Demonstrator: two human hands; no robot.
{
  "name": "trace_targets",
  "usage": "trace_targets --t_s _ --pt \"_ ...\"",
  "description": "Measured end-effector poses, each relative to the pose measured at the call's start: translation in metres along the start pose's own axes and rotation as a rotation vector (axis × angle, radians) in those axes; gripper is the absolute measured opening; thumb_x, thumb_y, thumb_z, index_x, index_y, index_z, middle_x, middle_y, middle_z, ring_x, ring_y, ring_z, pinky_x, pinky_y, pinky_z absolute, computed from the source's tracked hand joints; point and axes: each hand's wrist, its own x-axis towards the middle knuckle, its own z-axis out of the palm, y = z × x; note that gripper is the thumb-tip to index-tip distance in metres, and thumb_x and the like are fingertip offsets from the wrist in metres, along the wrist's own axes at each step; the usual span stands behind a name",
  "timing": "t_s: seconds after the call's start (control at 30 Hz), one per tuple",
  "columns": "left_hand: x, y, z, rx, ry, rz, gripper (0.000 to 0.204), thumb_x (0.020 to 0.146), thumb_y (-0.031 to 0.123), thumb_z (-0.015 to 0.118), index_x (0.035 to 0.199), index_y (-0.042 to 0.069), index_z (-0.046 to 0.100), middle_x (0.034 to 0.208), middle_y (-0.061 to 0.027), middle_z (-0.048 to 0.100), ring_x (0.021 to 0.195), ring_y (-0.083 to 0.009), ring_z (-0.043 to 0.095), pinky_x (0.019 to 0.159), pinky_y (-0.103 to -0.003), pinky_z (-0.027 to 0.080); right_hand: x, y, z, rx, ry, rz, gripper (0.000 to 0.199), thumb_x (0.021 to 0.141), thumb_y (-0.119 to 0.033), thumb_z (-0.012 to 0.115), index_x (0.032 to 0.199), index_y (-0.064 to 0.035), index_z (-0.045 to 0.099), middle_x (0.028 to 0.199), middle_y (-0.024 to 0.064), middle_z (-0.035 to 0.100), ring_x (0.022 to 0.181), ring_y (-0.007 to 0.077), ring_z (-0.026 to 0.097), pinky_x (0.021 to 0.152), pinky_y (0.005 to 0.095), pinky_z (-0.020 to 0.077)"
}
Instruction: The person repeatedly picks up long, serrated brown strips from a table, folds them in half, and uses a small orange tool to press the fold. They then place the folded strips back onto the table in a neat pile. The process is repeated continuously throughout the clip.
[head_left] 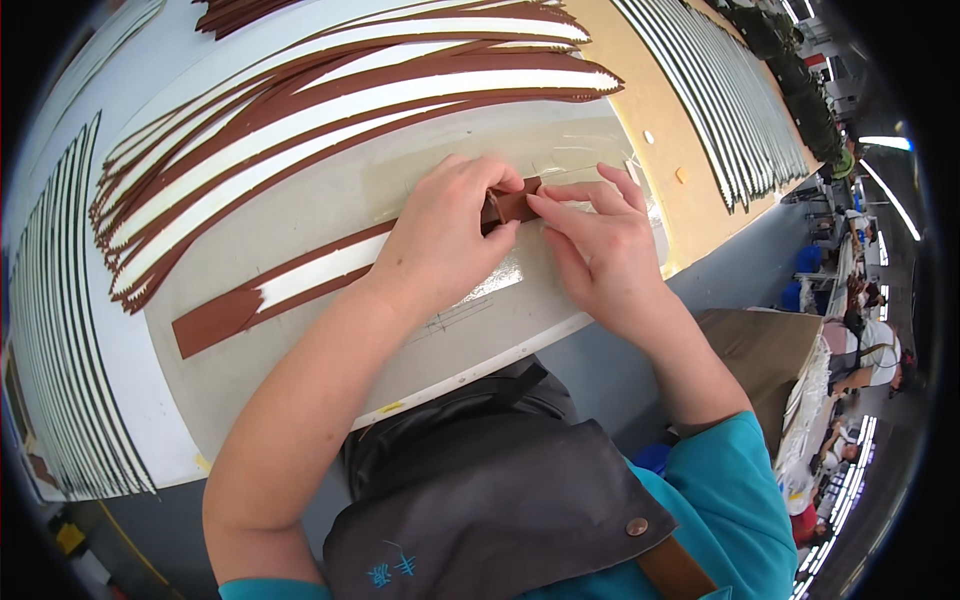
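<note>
A long brown strap [300,285] with a white strip down its middle lies on a pale work mat [300,215]. My left hand [440,235] rests over the strap's right part, thumb and forefinger pinching its brown end [512,205]. My right hand [600,245] meets it from the right, fingertips pressing the same end. The strap's far tip is hidden under my fingers.
A fan of several similar brown-and-white straps [340,100] lies beyond the mat. Rows of thin dark strips [60,330] line the left and the far right [720,90] of the bench. A brown cloth-covered box [765,355] stands at right; other people sit beyond it.
</note>
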Motion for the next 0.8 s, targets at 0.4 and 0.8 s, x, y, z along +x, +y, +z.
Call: trace_targets --t_s 0.4,0.8 --pt "-0.003 0.007 0.000 -0.055 -0.036 -0.151 0.034 0.091 -0.003 0.076 0.123 0.004 0.067 0.126 -0.0081 0.071 0.116 -0.0184 0.071 0.097 -0.034 0.061 -0.005 0.033 0.006 0.188 -0.028 -0.031 0.048 0.088 -0.020 0.083 0.133 -0.0112 0.074 0.141 0.0047 0.071 0.140 0.0306 0.058 0.119 0.0542 0.0380" --pt "-0.004 0.009 -0.013 -0.567 0.079 -0.182 0.040 0.091 -0.001 0.081 0.128 0.003 0.065 0.125 -0.0090 0.071 0.119 -0.0182 0.068 0.105 -0.035 0.057 -0.010 0.049 0.011 0.225 -0.083 -0.062 0.049 0.090 -0.015 0.080 0.139 -0.0132 0.072 0.148 0.0030 0.068 0.147 0.0305 0.053 0.127 0.0580 0.0268"
